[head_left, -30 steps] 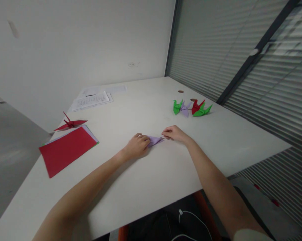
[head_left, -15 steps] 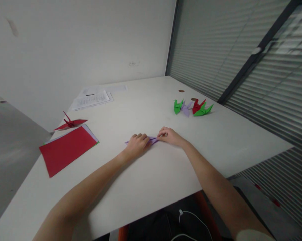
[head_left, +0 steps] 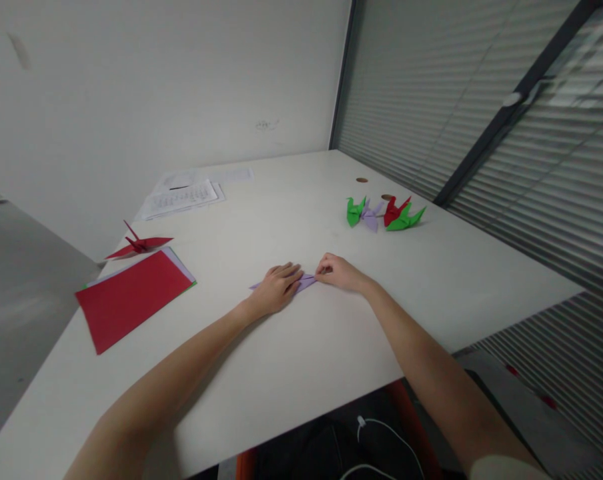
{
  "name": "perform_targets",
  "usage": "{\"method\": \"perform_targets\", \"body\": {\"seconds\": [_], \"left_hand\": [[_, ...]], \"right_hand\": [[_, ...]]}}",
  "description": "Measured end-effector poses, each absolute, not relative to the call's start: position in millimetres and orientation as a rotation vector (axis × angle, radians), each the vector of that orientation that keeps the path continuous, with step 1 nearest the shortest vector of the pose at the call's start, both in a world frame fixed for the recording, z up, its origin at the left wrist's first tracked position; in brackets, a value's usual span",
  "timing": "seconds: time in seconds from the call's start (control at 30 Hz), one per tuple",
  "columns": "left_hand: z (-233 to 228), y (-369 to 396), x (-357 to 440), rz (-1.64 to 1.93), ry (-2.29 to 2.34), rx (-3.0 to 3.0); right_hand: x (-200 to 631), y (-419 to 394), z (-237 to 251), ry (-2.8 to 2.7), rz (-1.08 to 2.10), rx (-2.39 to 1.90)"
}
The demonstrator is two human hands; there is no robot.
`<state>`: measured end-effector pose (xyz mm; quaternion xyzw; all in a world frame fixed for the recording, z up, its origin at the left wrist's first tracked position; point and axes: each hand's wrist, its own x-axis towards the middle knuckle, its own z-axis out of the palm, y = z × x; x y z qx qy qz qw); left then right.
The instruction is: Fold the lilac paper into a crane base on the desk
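A folded piece of purple paper (head_left: 305,281) lies flat on the white table (head_left: 306,347) in front of me. My left hand (head_left: 275,289) presses down on its left part with fingers stretched flat, covering most of it. My right hand (head_left: 337,272) pinches the paper's right tip between thumb and fingers. A small purple corner shows to the left of my left hand.
Folded paper cranes, green, purple and red (head_left: 384,214), stand at the back right. A stack of coloured sheets topped by red (head_left: 131,297) lies at the left, a red crane (head_left: 139,245) behind it. Printed white papers (head_left: 181,197) lie at the far edge.
My left hand has flattened its fingers over the purple paper. The paper now lies flatter, with its left corner showing. My right hand moved slightly left onto the tip.
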<state>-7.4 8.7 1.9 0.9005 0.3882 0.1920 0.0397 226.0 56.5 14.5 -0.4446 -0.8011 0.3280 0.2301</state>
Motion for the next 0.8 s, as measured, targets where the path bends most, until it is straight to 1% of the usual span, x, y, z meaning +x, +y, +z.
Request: {"method": "perform_targets", "body": {"seconds": [0.43,0.67,0.8], "left_hand": [[-0.8,11.5,-6.0,0.664,1.087,2.801],[0.9,12.1,-5.9,0.661,1.171,2.827],[6.0,8.2,-4.0,0.614,1.232,2.807]], "right_hand": [[221.9,60.2,4.6,-2.106,0.848,-1.277],[222.3,60.0,5.8,-2.120,0.805,-1.277],[229.7,63.3,12.7,-2.067,0.990,-1.206]]}}
